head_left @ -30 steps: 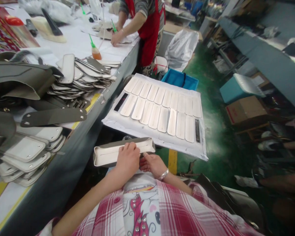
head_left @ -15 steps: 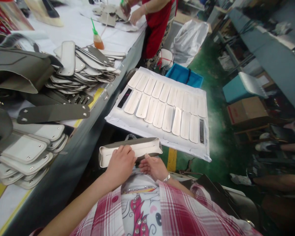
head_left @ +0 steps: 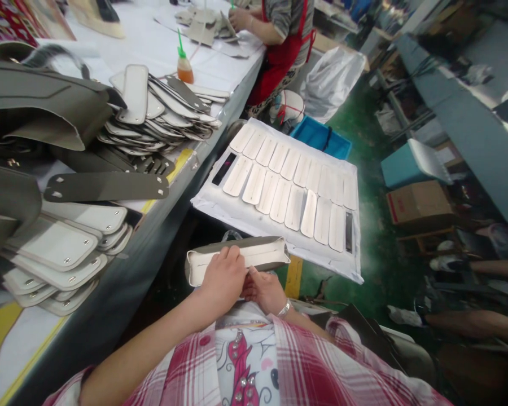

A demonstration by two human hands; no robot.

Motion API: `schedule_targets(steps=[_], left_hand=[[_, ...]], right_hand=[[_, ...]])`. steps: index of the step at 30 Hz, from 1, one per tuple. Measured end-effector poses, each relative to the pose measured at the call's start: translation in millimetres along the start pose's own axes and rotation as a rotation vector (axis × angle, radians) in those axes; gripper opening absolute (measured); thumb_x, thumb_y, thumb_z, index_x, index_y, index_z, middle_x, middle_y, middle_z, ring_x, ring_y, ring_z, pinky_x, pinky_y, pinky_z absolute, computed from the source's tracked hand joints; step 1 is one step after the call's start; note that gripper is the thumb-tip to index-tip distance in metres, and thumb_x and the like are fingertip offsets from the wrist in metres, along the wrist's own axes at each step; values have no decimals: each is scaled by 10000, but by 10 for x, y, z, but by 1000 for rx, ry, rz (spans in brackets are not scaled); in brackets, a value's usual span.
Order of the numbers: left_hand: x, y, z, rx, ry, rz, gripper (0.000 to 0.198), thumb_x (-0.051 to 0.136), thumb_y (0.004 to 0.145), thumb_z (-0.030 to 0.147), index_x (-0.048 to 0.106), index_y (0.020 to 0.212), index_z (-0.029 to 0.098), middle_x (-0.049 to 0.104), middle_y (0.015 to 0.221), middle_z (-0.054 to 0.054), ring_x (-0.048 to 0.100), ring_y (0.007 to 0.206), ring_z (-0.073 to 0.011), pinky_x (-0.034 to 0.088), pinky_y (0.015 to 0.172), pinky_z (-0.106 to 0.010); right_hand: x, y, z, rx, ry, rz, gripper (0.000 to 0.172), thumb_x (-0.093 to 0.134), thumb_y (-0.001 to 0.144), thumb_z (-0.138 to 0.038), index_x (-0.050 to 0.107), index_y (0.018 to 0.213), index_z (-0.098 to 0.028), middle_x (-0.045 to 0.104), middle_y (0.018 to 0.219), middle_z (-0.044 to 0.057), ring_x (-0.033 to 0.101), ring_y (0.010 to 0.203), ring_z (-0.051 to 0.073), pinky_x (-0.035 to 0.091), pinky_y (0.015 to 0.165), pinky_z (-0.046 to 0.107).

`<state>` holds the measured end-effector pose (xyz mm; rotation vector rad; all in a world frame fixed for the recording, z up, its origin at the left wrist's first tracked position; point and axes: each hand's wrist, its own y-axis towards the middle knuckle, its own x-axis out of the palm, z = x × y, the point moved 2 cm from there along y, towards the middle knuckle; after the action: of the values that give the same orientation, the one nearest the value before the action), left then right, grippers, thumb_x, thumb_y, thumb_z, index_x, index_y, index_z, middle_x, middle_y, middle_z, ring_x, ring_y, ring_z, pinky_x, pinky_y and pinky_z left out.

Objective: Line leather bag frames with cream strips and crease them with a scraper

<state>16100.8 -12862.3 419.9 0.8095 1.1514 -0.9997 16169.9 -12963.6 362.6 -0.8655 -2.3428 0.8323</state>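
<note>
In my lap lies a grey bag piece (head_left: 275,262), its long cream base facing up with a thin line along the middle. My left hand (head_left: 223,276) lies across the base, fingers closed over it and gripping the piece. At the near edge, just right of it, my right hand (head_left: 265,290) has its fingers curled and thumb against the rim; the fingertips are partly hidden. Beyond the bag piece, a white-covered board (head_left: 254,217) carries two rows of cream rounded strips (head_left: 280,200).
On the left table are piles of white straps with metal eyelets (head_left: 68,248), a grey strap (head_left: 105,187), grey bag parts (head_left: 46,107) and a green-tipped bottle (head_left: 185,67). A co-worker in a red apron (head_left: 279,67) works at the far end. A blue crate (head_left: 322,138) sits behind the board.
The view has shifted slightly, so the table and bag piece appear farther right. My right hand has moved closer to my left, its thumb at the bag's edge.
</note>
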Motion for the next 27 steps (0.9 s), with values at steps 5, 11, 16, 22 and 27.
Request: schedule_targets(steps=[5, 11, 16, 22, 27], left_hand=[[-139, -199, -199, -2, 42, 19, 147, 474, 834, 257, 572, 805, 152, 535, 904, -103, 460, 905, -263, 364, 745, -423], [-123, -448, -379, -28, 6, 112, 142, 461, 836, 247, 585, 851, 178, 550, 1079, -82, 449, 1020, -251, 317, 921, -446], [-183, -521, -492, -132, -3, 215, 131, 461, 816, 214, 585, 817, 172, 503, 1199, -94, 395, 1140, -273, 232, 1024, -488], [-173, -689, -755, -117, -249, 234, 153, 428, 842, 226, 549, 756, 188, 480, 1212, -76, 408, 1137, -238, 332, 984, -426], [-89, -945, -948, -320, -514, 414, 166, 396, 875, 252, 516, 779, 189, 489, 1174, -81, 461, 1094, -194, 372, 948, -363]], right_hand=[[120, -25, -1, 43, -17, 37, 397, 570, 769, -470, 582, 614, -105, 631, 554, 74, 577, 433, 116, 419, 414, 197], [244, -16, 29, 74, -42, -13, 412, 558, 781, -482, 586, 619, -105, 652, 594, 95, 575, 442, 104, 420, 419, 191], [363, -24, 44, 109, -75, -27, 411, 519, 821, -455, 586, 624, -100, 654, 594, 93, 576, 435, 99, 419, 421, 183], [566, -53, 33, 201, -131, -49, 447, 386, 908, -368, 581, 623, -85, 642, 565, 74, 581, 425, 92, 399, 398, 163], [812, -49, 34, 227, -155, -63, 445, 408, 897, -386, 573, 627, -73, 638, 563, 86, 563, 396, 93, 377, 370, 164]])
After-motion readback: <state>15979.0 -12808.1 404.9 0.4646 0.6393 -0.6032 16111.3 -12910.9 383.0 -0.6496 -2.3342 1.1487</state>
